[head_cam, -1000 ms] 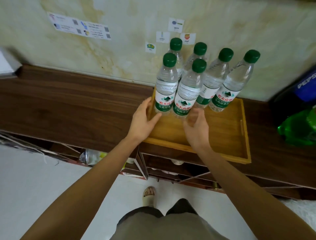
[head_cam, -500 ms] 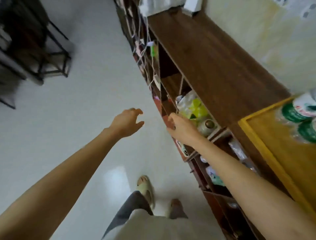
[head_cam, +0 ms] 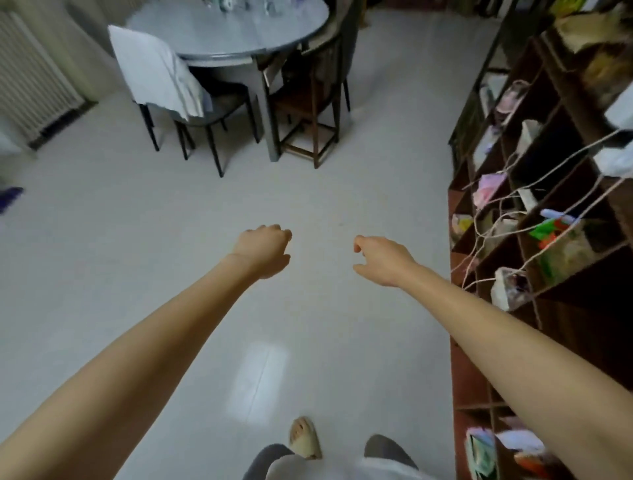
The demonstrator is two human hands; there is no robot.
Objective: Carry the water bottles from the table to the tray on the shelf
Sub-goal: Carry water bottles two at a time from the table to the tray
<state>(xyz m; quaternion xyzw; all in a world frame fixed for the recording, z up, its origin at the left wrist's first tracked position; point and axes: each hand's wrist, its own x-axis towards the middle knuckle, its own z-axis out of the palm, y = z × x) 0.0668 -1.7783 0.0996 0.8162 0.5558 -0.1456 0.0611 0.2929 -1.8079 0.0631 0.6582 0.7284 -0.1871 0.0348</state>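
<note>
Both my hands are held out over the pale floor, and neither holds anything. My left hand (head_cam: pixel 263 250) has its fingers loosely curled. My right hand (head_cam: pixel 380 258) is a little apart from it, its thumb away from bent fingers. The round grey table (head_cam: pixel 239 34) stands ahead at the top of the view. Some clear things (head_cam: pixel 239 4) sit at its far edge, too blurred to name. The tray and the bottles on it are out of view.
A dark wooden shelf unit (head_cam: pixel 555 192) with cluttered cubbies and hanging strings runs along the right. A chair draped with white cloth (head_cam: pixel 154 68) and a wooden chair (head_cam: pixel 308 113) stand at the table. A radiator (head_cam: pixel 30 85) is at the left. Open floor (head_cam: pixel 171 222) lies between.
My hands have left the bottles on the tray. The view has swung left from the shelf top to the room, and the tray is gone from sight.
</note>
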